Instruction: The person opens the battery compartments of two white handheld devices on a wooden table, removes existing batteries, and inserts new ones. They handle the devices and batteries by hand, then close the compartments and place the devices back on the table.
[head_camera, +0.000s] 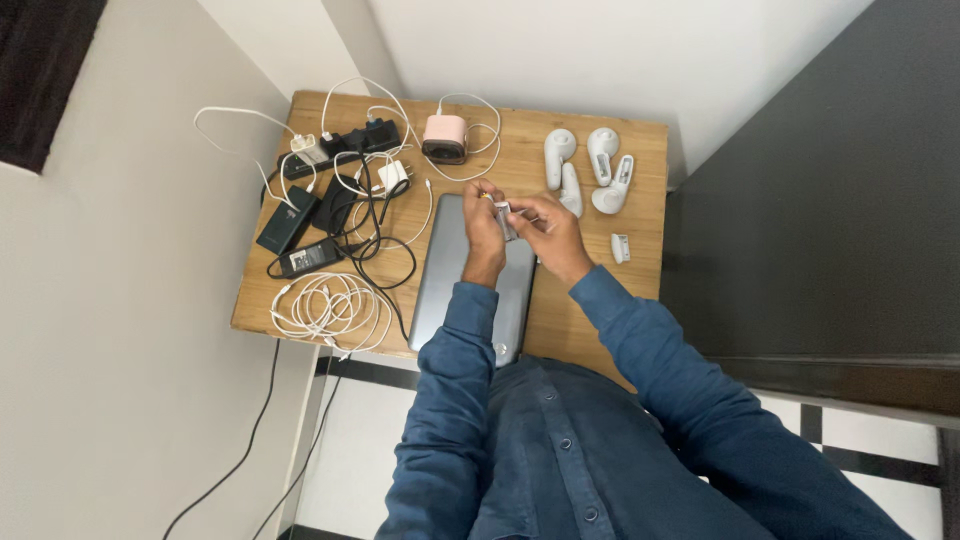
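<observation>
Both hands above the closed laptop (447, 270) at table (590, 130) centre. Left hand (484, 222) and right hand (548, 226) pinch one small white gadget (505, 219) between fingertips. Coiled white cable (325, 305) at near-left corner.

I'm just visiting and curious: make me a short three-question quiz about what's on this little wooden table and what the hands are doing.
1. True or false: both hands are together on one small pale object.
2. What lies flat under the hands? A) closed grey laptop B) open book C) plate
3. Which side of the wooden table, as the camera sees it, has the coiled white cable?

Key: 1 true; 2 A; 3 the left side, near the black power adapters.
</observation>
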